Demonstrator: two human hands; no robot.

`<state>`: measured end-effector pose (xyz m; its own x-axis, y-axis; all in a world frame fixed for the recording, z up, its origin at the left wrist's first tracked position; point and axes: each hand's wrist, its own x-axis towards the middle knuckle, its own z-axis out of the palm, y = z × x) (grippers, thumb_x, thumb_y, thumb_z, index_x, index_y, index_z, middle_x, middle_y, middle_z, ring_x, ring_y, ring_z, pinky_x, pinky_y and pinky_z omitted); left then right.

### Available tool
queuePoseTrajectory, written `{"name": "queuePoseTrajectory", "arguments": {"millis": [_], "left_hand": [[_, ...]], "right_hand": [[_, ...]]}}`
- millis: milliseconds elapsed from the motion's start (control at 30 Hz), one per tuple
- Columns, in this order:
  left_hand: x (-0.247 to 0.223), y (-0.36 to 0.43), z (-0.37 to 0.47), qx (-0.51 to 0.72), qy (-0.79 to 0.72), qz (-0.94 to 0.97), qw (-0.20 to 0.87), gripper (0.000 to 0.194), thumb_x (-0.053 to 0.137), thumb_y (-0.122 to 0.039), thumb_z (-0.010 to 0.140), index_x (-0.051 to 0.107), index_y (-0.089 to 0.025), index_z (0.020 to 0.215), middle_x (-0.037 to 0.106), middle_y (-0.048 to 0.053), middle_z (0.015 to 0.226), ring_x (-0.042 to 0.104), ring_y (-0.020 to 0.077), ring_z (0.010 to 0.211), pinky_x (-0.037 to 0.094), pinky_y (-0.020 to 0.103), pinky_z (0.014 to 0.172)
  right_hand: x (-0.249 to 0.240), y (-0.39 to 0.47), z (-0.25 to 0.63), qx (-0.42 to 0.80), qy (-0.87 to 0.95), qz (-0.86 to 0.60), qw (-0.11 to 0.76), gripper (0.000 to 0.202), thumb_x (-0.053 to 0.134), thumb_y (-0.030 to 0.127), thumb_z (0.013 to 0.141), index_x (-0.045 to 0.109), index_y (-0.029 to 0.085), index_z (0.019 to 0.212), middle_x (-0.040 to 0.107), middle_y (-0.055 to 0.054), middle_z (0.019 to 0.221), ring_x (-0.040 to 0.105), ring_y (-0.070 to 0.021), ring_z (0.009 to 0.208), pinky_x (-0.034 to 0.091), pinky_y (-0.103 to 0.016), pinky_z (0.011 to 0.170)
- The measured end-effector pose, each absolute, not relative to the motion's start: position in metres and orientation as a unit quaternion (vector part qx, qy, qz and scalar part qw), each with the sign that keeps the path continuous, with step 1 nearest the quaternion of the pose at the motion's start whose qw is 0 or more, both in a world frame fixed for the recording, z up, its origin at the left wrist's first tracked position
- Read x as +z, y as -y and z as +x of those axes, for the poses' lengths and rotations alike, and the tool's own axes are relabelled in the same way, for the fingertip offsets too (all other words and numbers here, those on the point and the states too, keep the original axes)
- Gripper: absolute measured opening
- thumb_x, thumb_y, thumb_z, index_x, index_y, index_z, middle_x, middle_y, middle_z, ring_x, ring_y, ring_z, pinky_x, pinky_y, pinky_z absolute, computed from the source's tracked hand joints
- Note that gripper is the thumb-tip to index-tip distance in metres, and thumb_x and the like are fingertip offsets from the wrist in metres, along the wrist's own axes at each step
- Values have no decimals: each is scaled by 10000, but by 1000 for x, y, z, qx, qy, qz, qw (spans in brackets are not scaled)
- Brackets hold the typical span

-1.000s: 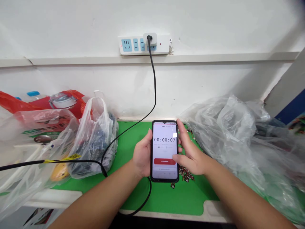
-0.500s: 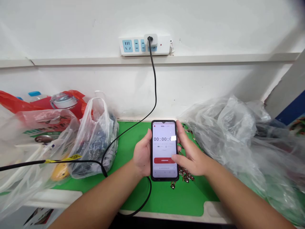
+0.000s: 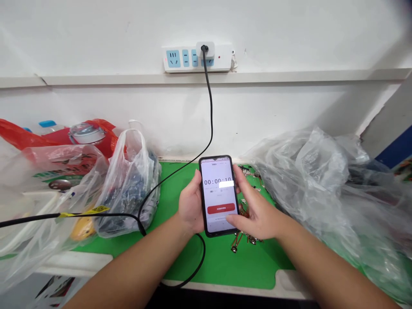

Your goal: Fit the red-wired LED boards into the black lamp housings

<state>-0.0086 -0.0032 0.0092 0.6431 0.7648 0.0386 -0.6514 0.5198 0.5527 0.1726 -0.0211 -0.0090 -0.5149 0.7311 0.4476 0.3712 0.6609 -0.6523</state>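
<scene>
A black-framed phone (image 3: 220, 197) is held upright between both hands above a green mat (image 3: 222, 268). Its screen shows a timer at 00:00:10 and a red button, with a bright glare patch over part of it. My left hand (image 3: 191, 206) grips the phone's left edge, thumb along the side. My right hand (image 3: 254, 210) holds the right edge, its thumb over the lower part of the screen. Small metal parts with reddish wires (image 3: 234, 248) lie on the mat behind and below the phone, partly hidden by it and my right hand.
Clear plastic bags (image 3: 309, 180) are heaped at the right. On the left stand a filled plastic bag (image 3: 128, 193) and a red bag (image 3: 106, 148) with a lidded container. A black cable (image 3: 210, 111) hangs from a wall power strip (image 3: 222, 63) and loops across the mat.
The phone has moved slightly up and left and tilted a little, both hands still on it. The right thumb has shifted to below the red button. More of the timer's digits are readable.
</scene>
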Motion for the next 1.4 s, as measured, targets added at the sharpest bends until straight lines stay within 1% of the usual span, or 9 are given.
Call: {"name": "queuePoseTrajectory", "arguments": {"millis": [100, 300, 467, 600, 900, 1100, 1233, 1300, 1400], "left_hand": [[7, 2, -9, 448, -130, 258, 846, 605, 295, -557, 925, 606, -124, 1211, 688, 150, 1104, 635, 323, 1046, 447, 479, 939], [7, 1, -8, 469, -156, 243, 835, 572, 323, -550, 923, 645, -129, 1138, 702, 127, 1053, 652, 293, 993, 457, 449, 935], [7, 1, -9, 462, -142, 243, 841, 568, 328, -552, 918, 642, -134, 1140, 700, 132, 1053, 630, 329, 1047, 450, 489, 943], [5, 0, -10, 462, -144, 244, 840, 568, 329, -556, 916, 637, -145, 1158, 698, 128, 1062, 634, 323, 1044, 453, 481, 941], [9, 1, -9, 466, -167, 247, 833, 588, 320, -559, 919, 632, -123, 1160, 691, 143, 1092, 629, 325, 1053, 448, 479, 944], [7, 1, -10, 461, -159, 245, 838, 586, 325, -558, 918, 618, -128, 1189, 693, 139, 1085, 622, 330, 1067, 440, 483, 951], [7, 0, -10, 461, -154, 245, 839, 580, 323, -558, 920, 634, -133, 1162, 700, 135, 1074, 650, 312, 1009, 451, 469, 936], [7, 0, -9, 462, -146, 244, 840, 581, 329, -565, 916, 642, -134, 1147, 705, 134, 1060, 662, 304, 980, 463, 458, 920], [10, 1, -9, 463, -139, 248, 840, 593, 331, -569, 913, 644, -120, 1141, 707, 141, 1049, 665, 302, 974, 476, 442, 898]], "right_hand": [[-12, 23, 169, 246, 840, -329, 355, 1140, 680, 302, 757, -189, 221, 1490, 25, -105, 1593, 141, -371, 1437, 256, -581, 1134], [-14, 25, 164, 282, 834, -328, 343, 1181, 698, 280, 744, -225, 204, 1477, 61, -137, 1587, 199, -346, 1427, 307, -551, 1114], [-13, 25, 166, 284, 832, -328, 346, 1161, 691, 294, 757, -213, 212, 1481, 61, -134, 1587, 194, -353, 1427, 298, -568, 1112], [-13, 24, 166, 280, 835, -326, 344, 1164, 690, 285, 752, -215, 217, 1480, 31, -120, 1591, 163, -354, 1435, 290, -568, 1117], [-12, 24, 167, 288, 834, -335, 331, 1180, 690, 256, 739, -233, 219, 1474, 39, -117, 1591, 158, -353, 1437, 272, -580, 1123], [-13, 21, 170, 268, 850, -290, 348, 1048, 607, 270, 812, -191, 213, 1489, -17, -88, 1596, 88, -327, 1454, 206, -562, 1155], [-15, 19, 172, 251, 852, -299, 349, 896, 495, 285, 886, -157, 226, 1499, -43, -48, 1597, 53, -302, 1460, 167, -548, 1174], [-15, 18, 173, 249, 846, -309, 357, 794, 420, 282, 922, -110, 239, 1510, -6, -31, 1599, 67, -285, 1461, 172, -543, 1177], [-17, 15, 174, 238, 836, -303, 392, 665, 343, 280, 950, 7, 258, 1524, 130, -22, 1589, 161, -271, 1449, 217, -534, 1174]]}}
